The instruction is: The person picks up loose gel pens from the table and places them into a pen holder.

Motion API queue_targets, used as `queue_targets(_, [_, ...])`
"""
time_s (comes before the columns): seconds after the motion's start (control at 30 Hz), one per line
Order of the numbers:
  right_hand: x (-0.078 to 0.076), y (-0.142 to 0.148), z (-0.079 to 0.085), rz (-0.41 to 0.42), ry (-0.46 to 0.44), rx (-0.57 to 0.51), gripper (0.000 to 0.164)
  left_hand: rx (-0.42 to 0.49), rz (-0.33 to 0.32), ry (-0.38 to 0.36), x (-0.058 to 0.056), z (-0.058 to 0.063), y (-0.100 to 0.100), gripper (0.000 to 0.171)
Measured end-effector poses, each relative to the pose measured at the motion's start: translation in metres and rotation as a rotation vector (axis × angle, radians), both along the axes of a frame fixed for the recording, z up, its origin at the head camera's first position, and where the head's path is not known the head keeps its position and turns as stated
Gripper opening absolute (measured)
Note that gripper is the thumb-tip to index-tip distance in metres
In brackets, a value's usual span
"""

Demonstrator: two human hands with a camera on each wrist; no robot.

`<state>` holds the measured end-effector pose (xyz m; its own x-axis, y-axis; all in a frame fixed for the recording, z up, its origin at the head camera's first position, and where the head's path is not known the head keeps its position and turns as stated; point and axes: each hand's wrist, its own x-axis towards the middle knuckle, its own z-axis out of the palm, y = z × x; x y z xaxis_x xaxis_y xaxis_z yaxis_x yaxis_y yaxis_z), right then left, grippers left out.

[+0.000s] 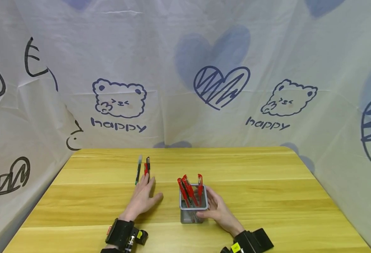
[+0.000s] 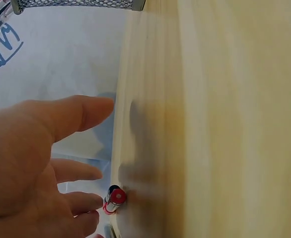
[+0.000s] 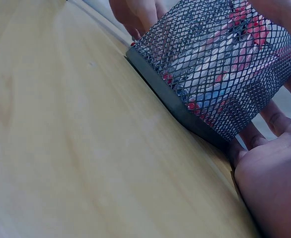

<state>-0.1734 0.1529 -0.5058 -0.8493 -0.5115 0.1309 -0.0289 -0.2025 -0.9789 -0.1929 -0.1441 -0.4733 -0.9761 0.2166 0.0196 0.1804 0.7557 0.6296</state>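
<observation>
A square black mesh pen holder [image 1: 187, 217] stands on the table with several red-capped pens [image 1: 188, 191] leaning inside. My right hand [image 1: 219, 211] grips it from the right, thumb along the near side. Through the mesh wall [image 3: 205, 79], the right wrist view shows pen tips near the base. To the left, my left hand [image 1: 143, 198] reaches over the tabletop with fingers spread and nothing in its grasp. Its fingertips overlap the near ends of a red pen [image 1: 145, 168] and a black pen [image 1: 148, 162]. In the left wrist view, the pen ends [image 2: 116, 197] appear just beyond the fingers.
A dark pen with a green end [image 1: 138, 172] lies left of the other two on the wooden table [image 1: 251, 175]. Behind the table's far edge hangs a pale cloth [image 1: 179, 116] printed with bears and hearts, which also borders both sides.
</observation>
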Motion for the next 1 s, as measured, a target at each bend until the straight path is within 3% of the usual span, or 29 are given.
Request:
queue_targets(0.3, [0.0009, -0.0002, 0.0015, 0.0, 0.012, -0.004, 0.1, 0.011, -0.013, -0.071, 0.0002, 0.0002, 0.0015, 0.074])
queue_targets(0.8, [0.0011, -0.0001, 0.002, 0.008, 0.002, -0.015, 0.101, 0.048, -0.04, -0.07, 0.0016, -0.0016, 0.0024, 0.071])
queue_targets(1.0, [0.0009, 0.0002, 0.0017, 0.012, -0.004, -0.017, 0.101, 0.096, -0.01, -0.073, 0.0033, 0.0001, 0.0034, 0.06])
